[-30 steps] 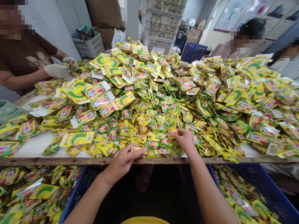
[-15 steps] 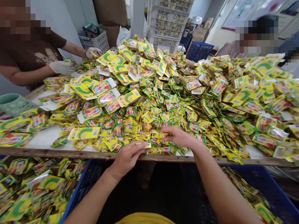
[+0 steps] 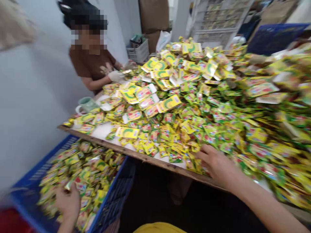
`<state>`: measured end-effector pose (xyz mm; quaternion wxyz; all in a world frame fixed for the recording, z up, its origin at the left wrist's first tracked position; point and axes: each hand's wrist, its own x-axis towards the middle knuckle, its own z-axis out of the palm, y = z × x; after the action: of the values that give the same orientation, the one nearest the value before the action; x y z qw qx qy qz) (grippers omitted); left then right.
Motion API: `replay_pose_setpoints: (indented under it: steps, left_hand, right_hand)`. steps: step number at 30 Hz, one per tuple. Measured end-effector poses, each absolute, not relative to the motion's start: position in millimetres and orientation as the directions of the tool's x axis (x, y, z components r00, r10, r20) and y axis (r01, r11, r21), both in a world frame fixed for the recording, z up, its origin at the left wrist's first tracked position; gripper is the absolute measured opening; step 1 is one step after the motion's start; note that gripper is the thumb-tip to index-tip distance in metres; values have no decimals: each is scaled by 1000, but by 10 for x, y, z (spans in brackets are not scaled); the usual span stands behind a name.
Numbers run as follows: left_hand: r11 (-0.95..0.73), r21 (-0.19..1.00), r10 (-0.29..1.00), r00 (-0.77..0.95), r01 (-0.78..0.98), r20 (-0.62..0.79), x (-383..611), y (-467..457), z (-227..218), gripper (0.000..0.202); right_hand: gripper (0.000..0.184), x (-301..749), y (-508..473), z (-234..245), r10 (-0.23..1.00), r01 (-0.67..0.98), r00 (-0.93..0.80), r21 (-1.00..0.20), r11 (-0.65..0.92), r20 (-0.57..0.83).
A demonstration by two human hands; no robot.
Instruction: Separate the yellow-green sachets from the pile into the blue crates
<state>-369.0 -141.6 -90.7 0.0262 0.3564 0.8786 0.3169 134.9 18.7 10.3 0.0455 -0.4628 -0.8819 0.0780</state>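
My left hand (image 3: 68, 202) is low over the blue crate (image 3: 24, 184) at the left. Its fingers are curled round a small printed box (image 3: 79, 186), whose red and green face tilts up over the packets below. At the table's front edge, my right hand (image 3: 216, 163) reaches into the heap of small yellow and green sachets (image 3: 175, 139). Its fingers are bent with the tips among the sachets, and blur hides what is between them. Several flat yellow boxes (image 3: 127, 132) lie on and beside the heap, some with white flaps open.
The wooden table edge (image 3: 155, 161) runs slantwise in front of me. A green mug (image 3: 87, 104) stands at its left end. Across the table a person in a brown top (image 3: 88, 64) works with gloved hands (image 3: 116, 76). Stacked white crates (image 3: 216, 24) and a blue crate (image 3: 272, 38) are behind.
The view has swung left. My left hand has gone from the table edge down to the left crate with the small box. My right hand stays at the sachets near the front edge.
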Motion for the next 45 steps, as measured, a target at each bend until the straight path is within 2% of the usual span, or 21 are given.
replay_pose_setpoints:
  steps: [1, 3, 5, 9, 12, 13, 14, 16, 19, 22, 24, 25, 27, 29, 31, 32, 34, 36, 38, 41, 45]
  left_hand:
    - [620, 542, 553, -806, 568, 213, -3819, -1564, -961, 18]
    - [675, 519, 461, -849, 524, 258, -3937, -1734, -1004, 23]
    - [661, 502, 479, -829, 557, 288, -3946, -1710, -971, 29]
    - [573, 483, 525, -749, 662, 404, -3778, -1152, -741, 31]
    - [420, 479, 641, -625, 771, 445, -3360, -485, -506, 45]
    - [337, 456, 724, -536, 824, 433, -3160, -255, -423, 47]
    - [256, 373, 817, -405, 892, 409, -2946, -33, -341, 50]
    - [236, 251, 909, -305, 939, 285, -2530, 361, -185, 60]
    - [335, 147, 940, -342, 931, 21, -2143, 769, -9, 70]
    - [324, 111, 943, -311, 940, -118, -2167, 915, 90, 70]
    - [277, 166, 957, -257, 946, -135, -2324, 853, 153, 64]
    - [255, 237, 966, -236, 937, -106, -2400, 776, 193, 59]
    - [191, 481, 973, -228, 856, 18, -2467, 561, 283, 48]
    - [63, 759, 965, -233, 648, 119, -2350, 322, 342, 42]
    - [-50, 924, 972, -194, 380, 132, -2052, 132, 318, 42]
    - [-73, 962, 980, -161, 265, 118, -1862, 69, 271, 42]
    - [-71, 992, 992, -96, 105, 81, -1470, 1, 139, 39]
    - [-44, 999, 997, -56, 6, 45, -1148, -7, 14, 34]
    - [-38, 998, 998, -54, -46, 35, -950, 18, -52, 32]
    - [-82, 996, 989, -125, -19, 79, -841, 41, -35, 28]
    - [-121, 992, 983, -133, 29, 124, -727, -24, -16, 23]
  right_hand:
    - [37, 1403, 135, 43, 807, 794, -584, -146, 590, 87]
    - [43, 1512, 58, -94, 728, 730, -647, -94, 677, 228]
    - [49, 1610, 4, -222, 667, 673, -694, -83, 735, 271]
    - [54, 1727, -49, -387, 701, 702, -674, -93, 706, 234]
    - [48, 1696, -48, -420, 695, 706, -677, -52, 706, 240]
    - [44, 1665, -50, -410, 699, 711, -674, -43, 702, 240]
    - [39, 1629, -57, -390, 709, 723, -663, -40, 690, 239]
    - [29, 1550, -88, -327, 747, 758, -626, -48, 650, 223]
    - [25, 1462, -171, -240, 797, 805, -572, -54, 591, 195]
    - [28, 1468, -260, -244, 842, 846, -504, -85, 526, 190]
    - [28, 1527, -298, -295, 872, 862, -446, -167, 479, 200]
    - [26, 1561, -304, -322, 887, 861, -410, -230, 453, 214]
    - [21, 1603, -283, -351, 920, 835, -299, -397, 381, 254]
    - [21, 1563, -216, -311, 954, 744, -109, -614, 263, 278]
    - [27, 1412, -125, -194, 962, 529, 102, -833, 163, 253]
    - [30, 1301, -81, -118, 956, 384, 186, -913, 141, 226]
    - [30, 1047, -2, 25, 941, 107, 284, -981, 160, 184]
    - [30, 821, 62, 102, 936, -38, 319, -985, 165, 145]
    - [30, 683, 106, 106, 945, -96, 307, -985, 145, 110]
    - [30, 673, 80, 83, 966, -65, 252, -995, 72, 53]
    - [27, 1035, -2, 115, 995, 260, 95, -965, 18, 44]
